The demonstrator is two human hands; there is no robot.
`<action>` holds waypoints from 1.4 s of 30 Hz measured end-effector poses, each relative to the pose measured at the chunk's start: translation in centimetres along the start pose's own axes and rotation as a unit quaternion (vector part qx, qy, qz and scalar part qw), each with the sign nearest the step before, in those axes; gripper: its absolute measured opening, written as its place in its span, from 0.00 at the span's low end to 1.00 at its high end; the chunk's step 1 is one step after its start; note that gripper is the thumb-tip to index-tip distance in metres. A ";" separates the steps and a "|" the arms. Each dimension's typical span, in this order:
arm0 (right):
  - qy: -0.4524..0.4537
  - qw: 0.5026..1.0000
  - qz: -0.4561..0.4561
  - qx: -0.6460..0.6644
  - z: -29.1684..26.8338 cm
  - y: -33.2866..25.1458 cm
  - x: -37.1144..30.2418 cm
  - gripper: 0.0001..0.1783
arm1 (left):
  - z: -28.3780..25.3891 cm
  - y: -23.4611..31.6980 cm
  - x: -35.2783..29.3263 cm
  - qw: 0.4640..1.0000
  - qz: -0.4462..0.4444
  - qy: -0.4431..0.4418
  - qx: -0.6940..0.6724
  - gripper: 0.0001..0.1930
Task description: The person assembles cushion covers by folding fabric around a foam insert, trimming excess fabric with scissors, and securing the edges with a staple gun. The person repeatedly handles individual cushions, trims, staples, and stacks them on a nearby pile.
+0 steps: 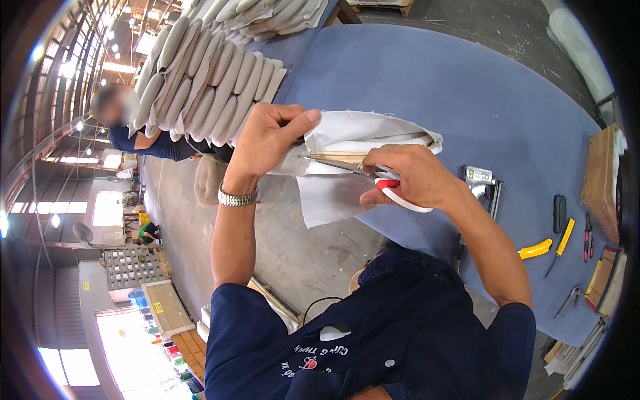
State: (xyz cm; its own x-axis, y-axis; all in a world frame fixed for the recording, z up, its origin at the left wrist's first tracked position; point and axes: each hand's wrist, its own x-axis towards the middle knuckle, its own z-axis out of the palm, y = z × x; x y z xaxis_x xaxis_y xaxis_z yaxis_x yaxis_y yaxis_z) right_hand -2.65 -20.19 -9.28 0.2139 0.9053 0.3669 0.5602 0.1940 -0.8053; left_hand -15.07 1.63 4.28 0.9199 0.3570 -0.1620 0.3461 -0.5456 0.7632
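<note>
My left hand [270, 137] pinches the near-left end of a piece of pale fabric [360, 128] between thumb and fingers. The fabric is wrapped on a long, narrow piece with folded layers, and a loose flap [330, 200] hangs below it. My right hand [417, 175] is closed on scissors [340, 164] with red and white handles. Their blades point left and lie along the fabric layers, close to my left fingers. I cannot tell whether the blades are cutting.
Stacked grey cushions [200, 80] stand at the left, with a person [120, 133] behind. On the blue table [427, 73] lie a staple gun [481, 183], a yellow-handled screwdriver [565, 239], a yellow-handled tool [536, 249] and pliers [568, 301]. A cardboard box [600, 177] sits at the right edge.
</note>
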 end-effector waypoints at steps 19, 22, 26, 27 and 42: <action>0.015 0.999 0.008 -0.037 -0.1 -0.2 0.4 0.25 | 0.4 0.1 1.0 0.999 0.045 0.022 -0.005 0.19; 0.025 0.999 -0.002 -0.023 -0.1 0.0 0.3 0.25 | 0.4 0.5 1.3 0.998 0.055 0.037 -0.015 0.20; 0.032 0.999 0.026 0.033 -0.3 0.2 -0.6 0.29 | 1.3 0.8 2.0 0.985 0.097 0.117 -0.079 0.24; 0.048 0.997 0.012 0.056 -0.3 0.5 -0.9 0.28 | 1.4 1.0 2.3 0.982 0.106 0.134 -0.085 0.25; 0.311 0.841 0.354 -0.266 -1.1 12.6 -19.9 0.25 | 0.5 2.1 7.7 0.964 0.197 0.163 -0.077 0.35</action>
State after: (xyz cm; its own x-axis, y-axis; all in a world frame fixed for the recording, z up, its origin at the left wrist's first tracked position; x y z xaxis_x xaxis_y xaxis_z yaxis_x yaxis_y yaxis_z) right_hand 1.02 -36.22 -26.23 0.9293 0.3173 0.1890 0.3591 -0.6566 -0.6633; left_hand -7.16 2.85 4.37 0.8592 0.3782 0.3447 -0.0720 -0.5775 0.8132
